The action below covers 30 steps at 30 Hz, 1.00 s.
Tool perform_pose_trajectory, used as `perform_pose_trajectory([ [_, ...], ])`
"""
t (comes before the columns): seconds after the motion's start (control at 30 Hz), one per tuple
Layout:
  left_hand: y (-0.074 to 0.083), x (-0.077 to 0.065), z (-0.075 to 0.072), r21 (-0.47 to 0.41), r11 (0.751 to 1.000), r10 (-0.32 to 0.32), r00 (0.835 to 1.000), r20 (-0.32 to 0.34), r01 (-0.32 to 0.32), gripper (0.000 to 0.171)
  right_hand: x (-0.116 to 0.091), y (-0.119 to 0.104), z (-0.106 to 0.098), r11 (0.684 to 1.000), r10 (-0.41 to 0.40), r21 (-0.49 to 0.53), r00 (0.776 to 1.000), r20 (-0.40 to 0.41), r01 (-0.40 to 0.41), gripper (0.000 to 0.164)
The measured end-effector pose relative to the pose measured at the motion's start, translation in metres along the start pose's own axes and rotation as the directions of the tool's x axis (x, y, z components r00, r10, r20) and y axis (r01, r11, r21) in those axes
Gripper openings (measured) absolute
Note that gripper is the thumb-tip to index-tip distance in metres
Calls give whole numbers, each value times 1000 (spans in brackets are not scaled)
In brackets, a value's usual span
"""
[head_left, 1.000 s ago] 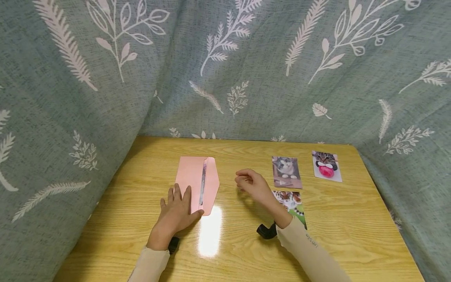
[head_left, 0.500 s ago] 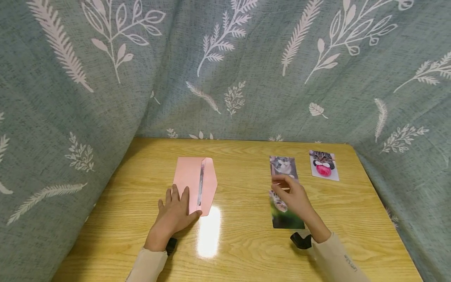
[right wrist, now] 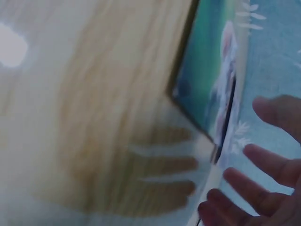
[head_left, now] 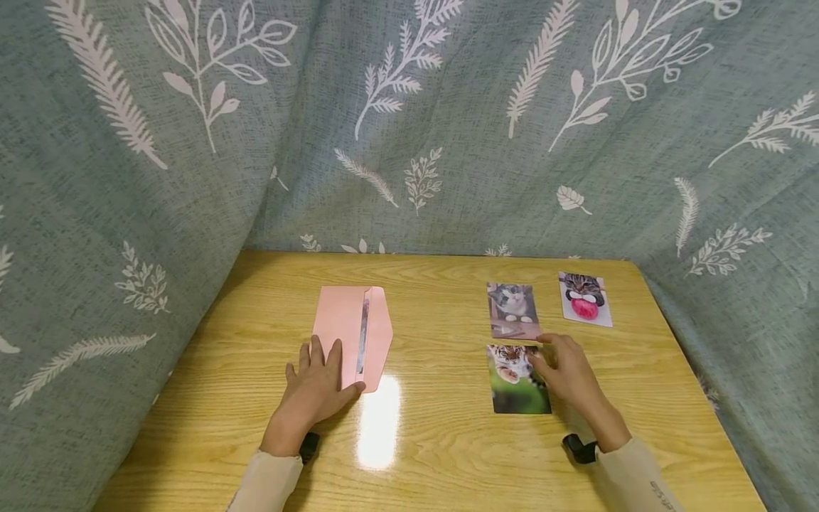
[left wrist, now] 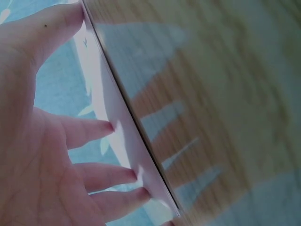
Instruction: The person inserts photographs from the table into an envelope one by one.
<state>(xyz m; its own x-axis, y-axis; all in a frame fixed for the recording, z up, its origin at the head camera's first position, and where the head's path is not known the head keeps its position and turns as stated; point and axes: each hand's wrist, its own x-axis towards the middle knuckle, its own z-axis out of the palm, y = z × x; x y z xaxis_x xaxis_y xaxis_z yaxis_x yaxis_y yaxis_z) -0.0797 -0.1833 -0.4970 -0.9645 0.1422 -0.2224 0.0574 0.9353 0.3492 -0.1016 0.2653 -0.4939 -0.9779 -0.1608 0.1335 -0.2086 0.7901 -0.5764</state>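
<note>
My left hand (head_left: 316, 384) rests spread on the lower part of a pink envelope (head_left: 338, 309), its thumb at the near edge beside the flap. A strip of a picture card (head_left: 363, 334) shows in the envelope's opening; the rest of that card is hidden inside. In the left wrist view, straight fingertips press on the envelope (left wrist: 115, 106). My right hand (head_left: 572, 370) hovers at the right edge of a tiger cub card (head_left: 521, 391), thumb and index finger over its upper corner. The right wrist view has these fingers spread and loosely bent, with nothing between them, close to the tiger card (right wrist: 202, 70).
Beyond the tiger card lies a grey and white cat card (head_left: 512, 309). Farther right, near the back, is a tabby cat card (head_left: 584, 302) with a pink ball. All lie on a wooden table (head_left: 441, 441); a patterned green curtain (head_left: 384, 142) hangs behind and beside it.
My right hand has moved right, from beside the envelope across the cards to the tiger card's right edge. The left hand has stayed on the envelope. The camera view has shifted slightly.
</note>
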Motion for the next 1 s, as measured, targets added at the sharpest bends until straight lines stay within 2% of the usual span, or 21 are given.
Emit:
perform_pose_trajectory([
  [0.2,-1,0,1,2,1000,6,1000,-11,-6,94,-5,9,4,996,42,-77,995,94,-35,59],
  [0.37,-2,1,2,6,1000,7,1000,-13,-6,94,-7,9,7,992,44,-118,994,102,-32,64],
  [0.57,-2,0,3,-2,1000,8,1000,-14,-8,94,-6,9,9,994,56,-103,996,73,-48,59],
  [0.77,-2,0,2,-6,1000,10,1000,-15,-11,94,-2,7,9,994,90,-62,996,13,-89,47],
  [0.87,-2,0,2,-3,1000,8,1000,-14,-8,94,0,6,9,994,105,-30,994,-11,-106,39],
  [1.0,-2,-1,3,0,1000,10,1000,-19,-10,94,0,6,8,989,146,38,989,0,-146,31],
])
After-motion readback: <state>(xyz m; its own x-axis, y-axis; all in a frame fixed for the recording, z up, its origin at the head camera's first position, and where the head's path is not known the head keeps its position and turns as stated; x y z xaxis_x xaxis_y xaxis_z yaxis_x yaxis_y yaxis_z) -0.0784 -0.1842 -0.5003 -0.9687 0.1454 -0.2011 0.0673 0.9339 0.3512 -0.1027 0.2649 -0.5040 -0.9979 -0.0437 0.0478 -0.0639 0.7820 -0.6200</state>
